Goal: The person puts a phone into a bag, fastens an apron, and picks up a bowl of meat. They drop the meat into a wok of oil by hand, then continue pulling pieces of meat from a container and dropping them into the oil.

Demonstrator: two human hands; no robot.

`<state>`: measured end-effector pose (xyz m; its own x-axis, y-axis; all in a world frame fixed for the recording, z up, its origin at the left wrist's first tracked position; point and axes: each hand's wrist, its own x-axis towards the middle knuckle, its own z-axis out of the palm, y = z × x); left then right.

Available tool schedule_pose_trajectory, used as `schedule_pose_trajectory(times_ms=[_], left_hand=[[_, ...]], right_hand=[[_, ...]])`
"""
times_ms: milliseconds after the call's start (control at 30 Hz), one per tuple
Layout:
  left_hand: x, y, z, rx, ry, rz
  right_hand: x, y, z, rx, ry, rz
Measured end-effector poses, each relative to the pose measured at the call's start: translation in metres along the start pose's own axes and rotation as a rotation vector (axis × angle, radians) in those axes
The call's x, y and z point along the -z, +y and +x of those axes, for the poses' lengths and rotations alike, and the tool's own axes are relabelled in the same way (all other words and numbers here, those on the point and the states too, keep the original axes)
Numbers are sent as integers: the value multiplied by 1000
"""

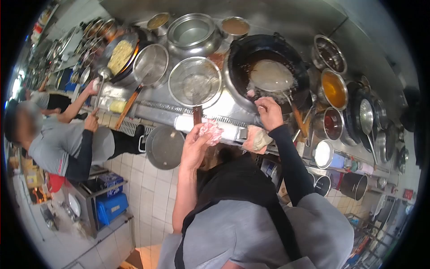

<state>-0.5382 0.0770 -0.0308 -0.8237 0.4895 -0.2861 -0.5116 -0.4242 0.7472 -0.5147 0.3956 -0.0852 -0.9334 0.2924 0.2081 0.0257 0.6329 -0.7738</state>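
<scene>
My left hand (195,144) is closed around a pink and white clump of raw meat (211,132), near the counter's front edge. My right hand (268,112) is over the near rim of a large black wok (302,76), its fingers pinched together. A small pink piece (251,93) shows just beyond its fingertips. Inside the wok, a round ladle strainer (271,75) sits in dark oil, its wooden handle (299,120) leaning over the rim. A folded cloth (258,138) lies on the counter edge between my hands.
A mesh strainer (195,81) and a metal pot (191,33) stand left of the wok. Bowls of orange liquid (334,89) and red sauce (332,123) are at the right. A co-worker (67,139) stands at the left by another wok (120,56). A grey pot (165,148) is below the counter.
</scene>
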Motion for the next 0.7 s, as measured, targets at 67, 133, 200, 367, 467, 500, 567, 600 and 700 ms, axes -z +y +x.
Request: schedule_pose_trajectory(times_ms=[67,133,200,367,467,500,567,600,700], left_hand=[[2,-3,-1,-1,9,38],[6,-8,2,-4,8,104],[4,-7,3,-14,19,268],[-7,2,1,30,64,593],[-9,9,0,80,23,666],[-7,12,1,111,1,654],[-3,14,2,143,-21,631],[1,13,4,146,-20,619],[6,9,4,149,9,574]], right_hand=[[-17,-35,-12,-160,-290,423],[-24,-87,-27,-241,-548,844],[-51,-98,-40,-77,-536,781],[-51,-127,-47,122,-379,287],[-53,-124,-51,80,-379,268],[-55,-119,-52,48,-381,299],[-55,-112,-52,-94,-413,409],[-53,-108,-50,-205,-444,487],[-60,-86,-54,-346,-436,775]])
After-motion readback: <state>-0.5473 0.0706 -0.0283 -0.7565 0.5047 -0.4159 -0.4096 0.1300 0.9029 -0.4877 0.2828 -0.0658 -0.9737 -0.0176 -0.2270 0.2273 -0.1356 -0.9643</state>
